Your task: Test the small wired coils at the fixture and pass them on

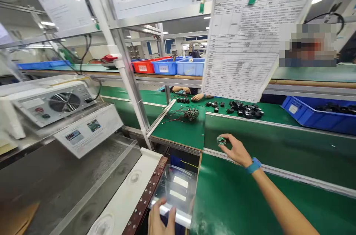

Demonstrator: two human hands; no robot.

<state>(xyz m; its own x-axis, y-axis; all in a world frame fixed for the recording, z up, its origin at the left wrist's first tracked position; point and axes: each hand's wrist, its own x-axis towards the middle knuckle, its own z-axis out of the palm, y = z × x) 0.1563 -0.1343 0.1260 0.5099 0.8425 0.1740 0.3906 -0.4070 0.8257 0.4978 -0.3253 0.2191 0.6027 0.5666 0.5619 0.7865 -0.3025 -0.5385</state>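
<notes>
Between the thumb and fingertips of my right hand [236, 150] is a small round circuit board [221, 141], pinched above the green work surface. That wrist wears a blue band [253, 165]. Low in the view my left hand [161, 220] has its thumb and fingers apart. It is at the near edge of a clear plastic cover [178, 175] with two white labels; whether it touches the cover I cannot tell. Farther back on the green bench lies a cluster of small boards [191, 113] with thin wires.
Black parts [246, 109] lie in a pile on the far bench, near a blue bin [319, 114] of more black parts. A co-worker's hand [198, 96] rests across the bench. At left stands a grey fan-backed unit [65, 101]. A hanging sheet [239, 42] and white post [129, 90] block sight lines.
</notes>
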